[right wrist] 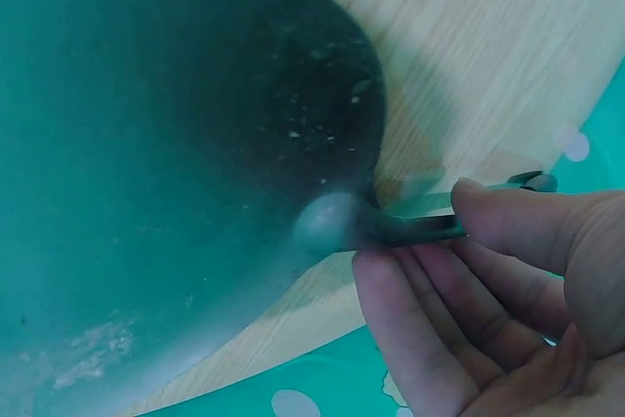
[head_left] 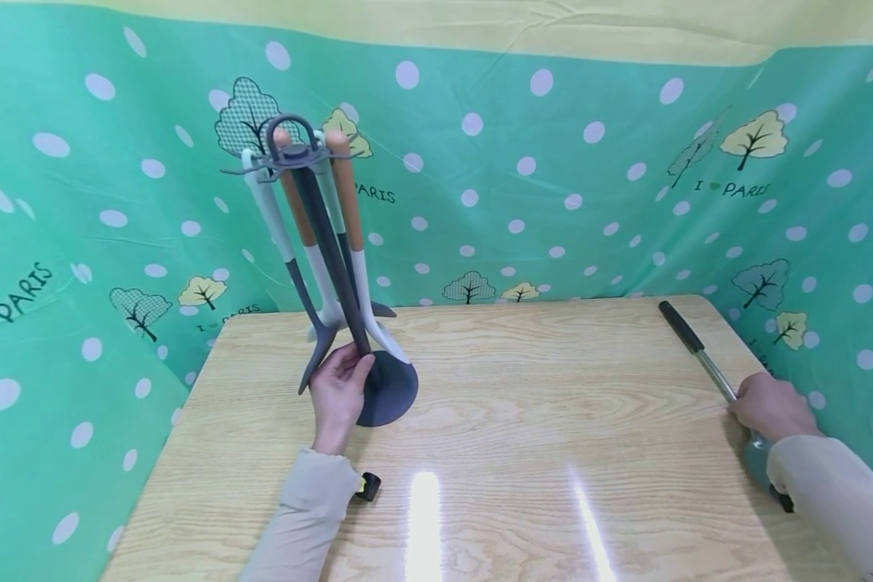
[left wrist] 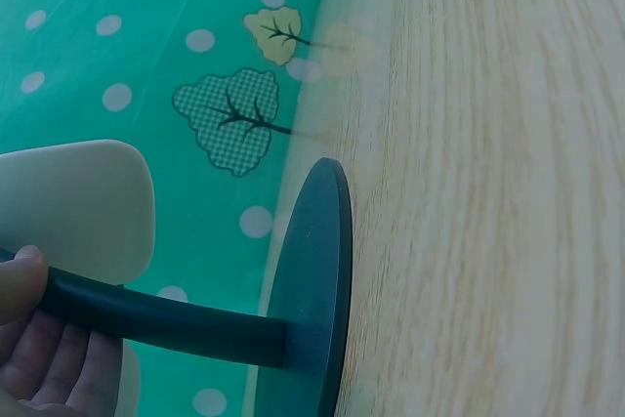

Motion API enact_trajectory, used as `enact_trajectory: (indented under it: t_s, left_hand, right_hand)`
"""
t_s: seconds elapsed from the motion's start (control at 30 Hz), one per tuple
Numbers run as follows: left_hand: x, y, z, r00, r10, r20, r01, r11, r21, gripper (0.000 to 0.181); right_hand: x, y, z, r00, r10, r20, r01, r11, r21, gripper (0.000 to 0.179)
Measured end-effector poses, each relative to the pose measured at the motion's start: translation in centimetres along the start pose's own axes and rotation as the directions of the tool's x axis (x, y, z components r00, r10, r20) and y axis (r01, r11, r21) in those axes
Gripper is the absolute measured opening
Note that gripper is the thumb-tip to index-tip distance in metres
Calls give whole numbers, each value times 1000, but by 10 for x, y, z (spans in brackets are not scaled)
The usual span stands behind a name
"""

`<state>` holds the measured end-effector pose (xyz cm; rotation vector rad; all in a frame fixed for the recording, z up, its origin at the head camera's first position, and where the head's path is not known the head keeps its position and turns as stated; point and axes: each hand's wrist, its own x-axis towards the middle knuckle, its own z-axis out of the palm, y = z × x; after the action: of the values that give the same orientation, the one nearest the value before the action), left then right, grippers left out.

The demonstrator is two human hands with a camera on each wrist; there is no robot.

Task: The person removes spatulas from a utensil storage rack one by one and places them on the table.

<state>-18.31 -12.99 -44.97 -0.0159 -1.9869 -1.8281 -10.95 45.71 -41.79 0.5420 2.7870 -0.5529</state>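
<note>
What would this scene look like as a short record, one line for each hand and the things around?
Left hand: grips the post of a dark utensil stand, low down near its round base
Hanging on stand: two brown-handled utensils and two pale-handled ones
Right hand: holds a metal utensil near its broad head
Far end of that utensil: black handle, pointing away from the person
Surface: wood-grain table
Backdrop: green dotted cloth with printed trees
</note>
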Motion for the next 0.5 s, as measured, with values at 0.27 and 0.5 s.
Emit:
enact_trajectory:
  t_s: [0.27, 0.5]
  left_hand:
    - [0, 0, 0, 1000, -10, 4, 10, 1000, 6, 25]
    - [0, -1, -1, 1000, -13, 7, 13, 1000, 3, 23]
  right_hand:
    - [-2, -2, -3, 998, -25, -62, 25, 1000, 6, 17]
    - [2, -3, -3, 972, -122, -200, 120, 993, -24, 28]
